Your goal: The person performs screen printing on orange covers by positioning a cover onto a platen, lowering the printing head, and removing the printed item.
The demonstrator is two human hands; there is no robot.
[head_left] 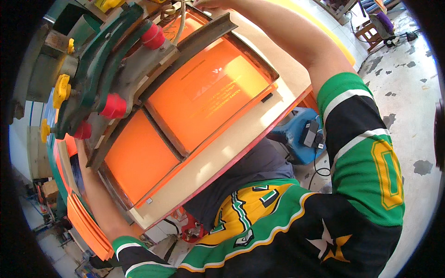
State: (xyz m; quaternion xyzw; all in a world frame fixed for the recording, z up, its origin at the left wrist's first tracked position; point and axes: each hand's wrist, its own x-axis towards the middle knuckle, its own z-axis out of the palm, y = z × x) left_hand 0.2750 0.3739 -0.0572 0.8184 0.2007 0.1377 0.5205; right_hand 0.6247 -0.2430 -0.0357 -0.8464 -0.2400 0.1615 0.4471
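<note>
A rusty metal screen-printing frame [163,133] with a crossbar lies over orange sheets, which show through its two panes. Faint yellow print marks the larger pane [208,88]. Up at the top edge, my right hand [211,3] is beside the far right end of the frame; the picture's border cuts it off, and its grip is unclear. My left forearm [99,204] passes the frame's near left corner and goes up behind the long metal bar [204,34]. That bar and the clamp hide my left fingers.
Green clamp arms [99,65] with red knobs [113,105] and yellow knobs [61,91] stand over the frame's left side. A pale board [222,150] lies beneath the frame. Stacked orange sheets [88,227] are at lower left. A blue container [301,139] with a black adapter stands right of the board.
</note>
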